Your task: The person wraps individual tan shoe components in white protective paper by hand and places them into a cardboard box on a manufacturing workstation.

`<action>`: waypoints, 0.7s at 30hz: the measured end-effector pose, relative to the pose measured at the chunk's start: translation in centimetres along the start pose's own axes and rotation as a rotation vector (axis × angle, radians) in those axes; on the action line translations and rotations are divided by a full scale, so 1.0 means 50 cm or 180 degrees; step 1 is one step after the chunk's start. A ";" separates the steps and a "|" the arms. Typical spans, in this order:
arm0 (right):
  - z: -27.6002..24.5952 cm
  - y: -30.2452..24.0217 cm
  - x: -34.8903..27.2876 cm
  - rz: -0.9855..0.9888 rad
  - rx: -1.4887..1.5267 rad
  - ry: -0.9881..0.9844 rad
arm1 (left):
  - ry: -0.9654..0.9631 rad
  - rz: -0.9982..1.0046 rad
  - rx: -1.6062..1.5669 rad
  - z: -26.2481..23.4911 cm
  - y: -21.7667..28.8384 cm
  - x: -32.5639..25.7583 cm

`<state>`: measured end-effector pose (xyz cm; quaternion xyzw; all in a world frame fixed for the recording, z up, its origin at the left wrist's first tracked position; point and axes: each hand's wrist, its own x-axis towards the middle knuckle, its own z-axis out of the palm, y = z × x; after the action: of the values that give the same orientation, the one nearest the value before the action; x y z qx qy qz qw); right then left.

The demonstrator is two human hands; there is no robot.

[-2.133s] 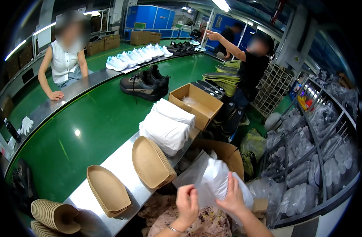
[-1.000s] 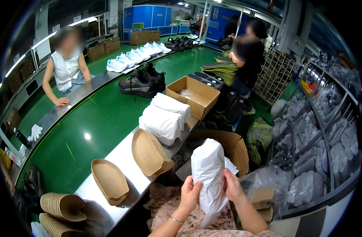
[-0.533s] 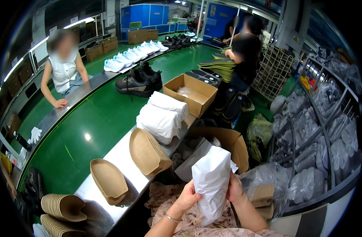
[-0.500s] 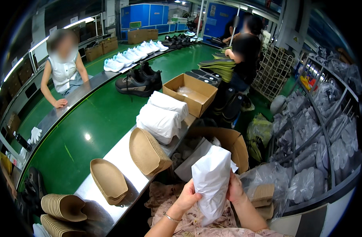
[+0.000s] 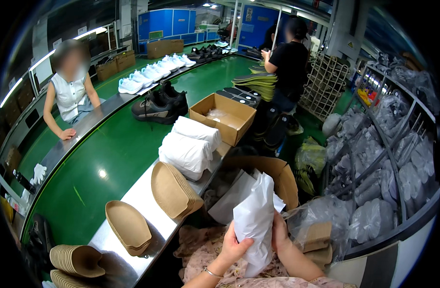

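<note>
I hold a sheet of white tissue paper (image 5: 255, 218) upright in front of me, folded into a tall narrow wad. My left hand (image 5: 233, 247) grips its lower left side. My right hand (image 5: 279, 234) closes on its right edge from behind. Just beyond the paper stands an open cardboard box (image 5: 283, 178) with more white sheets (image 5: 234, 197) sticking out of it.
Brown moulded pulp inserts lie in stacks (image 5: 173, 189) (image 5: 129, 226) (image 5: 75, 259) on the steel ledge by a green conveyor (image 5: 112, 149). White paper bundles (image 5: 189, 148), an open carton (image 5: 222, 117), black shoes (image 5: 157, 105) and white shoes (image 5: 150, 74) lie farther along. One person sits across the belt (image 5: 69, 96), another stands by a rack (image 5: 287, 62). Bagged goods fill shelves (image 5: 397, 163) at right.
I have drawn the white sheet out of the box, gathered it from a loose spread into a tall folded wad, and brought it closer between both hands.
</note>
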<state>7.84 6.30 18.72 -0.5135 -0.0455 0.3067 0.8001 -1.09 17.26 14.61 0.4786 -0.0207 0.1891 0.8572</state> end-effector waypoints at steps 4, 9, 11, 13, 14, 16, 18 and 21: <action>-0.003 0.014 -0.008 -0.0532 -0.0425 0.0104 | -0.0095 0.0194 0.0497 -0.016 -0.021 0.000; -0.039 0.026 0.015 -0.0372 -0.0851 -0.0364 | 0.0066 0.0330 0.0250 0.000 0.001 -0.009; -0.041 0.020 0.022 -0.0252 -0.0701 -0.0641 | 0.0157 0.0284 0.0197 -0.004 0.000 -0.013; -0.015 0.006 0.005 -0.0168 -0.0388 -0.0764 | 0.0185 0.0196 0.0210 -0.014 -0.003 -0.014; -0.005 0.001 -0.001 -0.0126 -0.0231 -0.0824 | 0.0264 0.0101 0.0144 -0.016 -0.006 -0.016; -0.019 0.004 0.003 0.0301 0.0169 -0.0952 | 0.0397 -0.0094 -0.0001 -0.014 -0.005 -0.016; -0.016 0.002 0.003 0.0579 0.0287 -0.0951 | 0.0239 -0.0261 -0.0337 -0.022 -0.001 -0.014; -0.003 0.001 0.001 0.0713 0.0060 -0.0827 | 0.0148 -0.0458 -0.0637 -0.034 -0.007 -0.015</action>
<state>7.93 6.24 18.59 -0.4638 -0.0881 0.4582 0.7531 -1.90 18.29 13.22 0.3863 0.0147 0.1351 0.9123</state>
